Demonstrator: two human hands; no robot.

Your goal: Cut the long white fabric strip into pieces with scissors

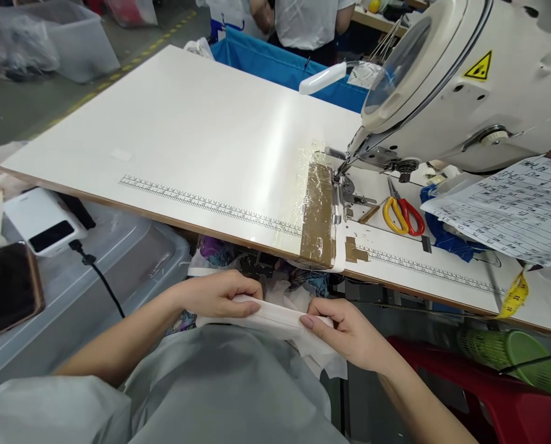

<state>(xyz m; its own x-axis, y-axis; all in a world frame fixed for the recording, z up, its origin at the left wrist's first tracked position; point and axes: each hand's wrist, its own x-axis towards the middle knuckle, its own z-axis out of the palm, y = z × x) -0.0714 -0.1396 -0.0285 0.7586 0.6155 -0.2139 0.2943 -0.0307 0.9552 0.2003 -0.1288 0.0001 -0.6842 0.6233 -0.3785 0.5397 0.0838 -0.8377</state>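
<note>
A strip of white fabric [280, 314] stretches between my two hands, just above my lap and below the table's front edge. My left hand [224, 296] is closed on its left end, thumb lying along the top. At the other end my right hand [338, 327] pinches the cloth between thumb and fingers. Looser white cloth hangs down below my right hand. Beyond my hands stands a white sewing machine [442, 92]; its needle area sits over a metal plate beside brown tape [319, 216] on the table.
The white table [201, 135] carries printed rulers. Scissors [402, 213] with yellow and red handles, a written sheet [520, 209] and a yellow tape measure [516, 295] are at right. A phone [7, 290] and power bank [44, 219] rest on a plastic bin at left. A person stands behind a blue bin [266, 58].
</note>
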